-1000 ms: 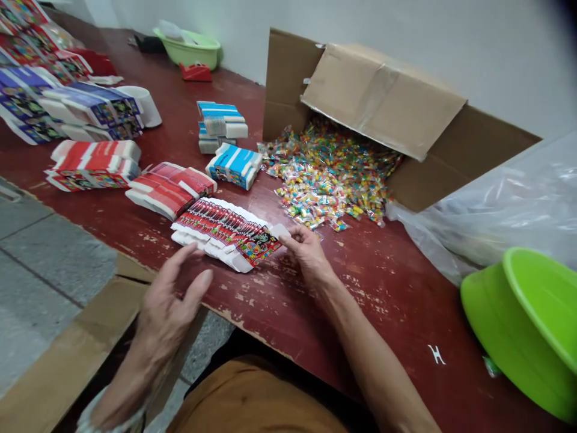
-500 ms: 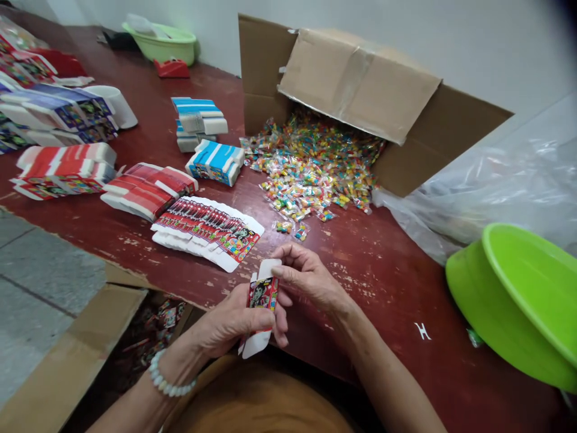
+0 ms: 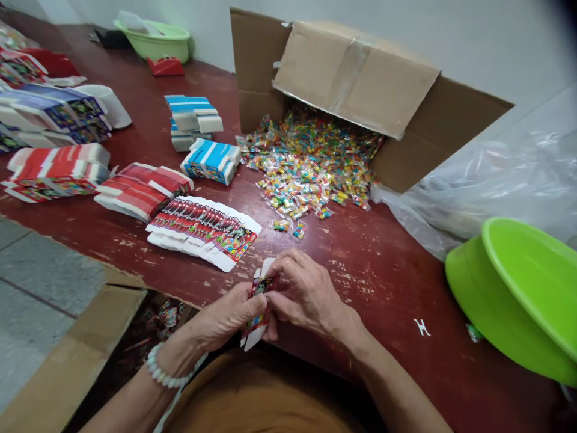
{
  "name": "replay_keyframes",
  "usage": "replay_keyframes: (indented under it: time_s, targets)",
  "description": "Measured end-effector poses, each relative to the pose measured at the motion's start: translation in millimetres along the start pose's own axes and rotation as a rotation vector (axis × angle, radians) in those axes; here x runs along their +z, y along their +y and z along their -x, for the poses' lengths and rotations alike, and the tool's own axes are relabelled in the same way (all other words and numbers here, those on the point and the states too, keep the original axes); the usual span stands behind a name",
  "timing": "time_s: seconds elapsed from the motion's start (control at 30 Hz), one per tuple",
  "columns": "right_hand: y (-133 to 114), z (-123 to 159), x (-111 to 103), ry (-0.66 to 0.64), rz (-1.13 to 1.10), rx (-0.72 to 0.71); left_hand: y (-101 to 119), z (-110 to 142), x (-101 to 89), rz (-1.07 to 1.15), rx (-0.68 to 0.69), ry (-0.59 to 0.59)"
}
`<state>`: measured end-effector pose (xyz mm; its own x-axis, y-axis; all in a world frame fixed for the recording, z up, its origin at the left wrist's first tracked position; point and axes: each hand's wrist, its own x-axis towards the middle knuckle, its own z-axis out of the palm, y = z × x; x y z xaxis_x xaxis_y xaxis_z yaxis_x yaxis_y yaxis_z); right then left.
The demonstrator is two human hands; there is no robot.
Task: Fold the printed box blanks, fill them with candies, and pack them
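Near the table's front edge, a small red printed candy box (image 3: 258,322) with white end flaps is held between both hands. My left hand (image 3: 237,311) is closed around its lower part, thumb across the printed face. The fingers of my right hand (image 3: 302,288) grip its upper part, covering some of it. Just beyond lies a fanned row of flat red cartons (image 3: 202,228). Behind that, small clear packets of colourful candy (image 3: 297,180) spill from a cardboard box (image 3: 351,78) lying on its side.
Bundles of red cartons (image 3: 139,189) and blue cartons (image 3: 211,159) stand to the left on the dark red table (image 3: 383,288). A green basin (image 3: 509,300) sits at the right, beside clear plastic sheeting (image 3: 487,186). Below the front edge, an open carton (image 3: 90,349) holds printed boxes.
My right hand took a carton from the fanned row and brought it to my left hand, which closed on it. Now my right fingers have shifted lower on the box.
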<state>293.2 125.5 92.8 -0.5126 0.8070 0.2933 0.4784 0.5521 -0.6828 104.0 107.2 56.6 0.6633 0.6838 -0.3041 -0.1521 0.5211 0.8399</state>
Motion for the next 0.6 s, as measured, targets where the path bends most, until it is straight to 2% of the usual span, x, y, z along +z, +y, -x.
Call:
replay_keyframes:
  time_s: [0.13,0.37,0.5,0.6]
  targets:
    - [-1,-1,-4,-0.078,-0.121,0.064,0,1,-3.6,-0.105,-0.054,-0.030]
    - [8,-1,-13,-0.294,-0.361,0.174,-1,2,-6.6,-0.063,-0.108,-0.063]
    - [7,-3,-18,-0.342,-0.418,0.126,4,3,-5.8,-0.111,-0.151,-0.137]
    - [-2,-3,-21,-0.438,-0.391,0.072,6,1,-3.8,-0.087,-0.112,-0.150]
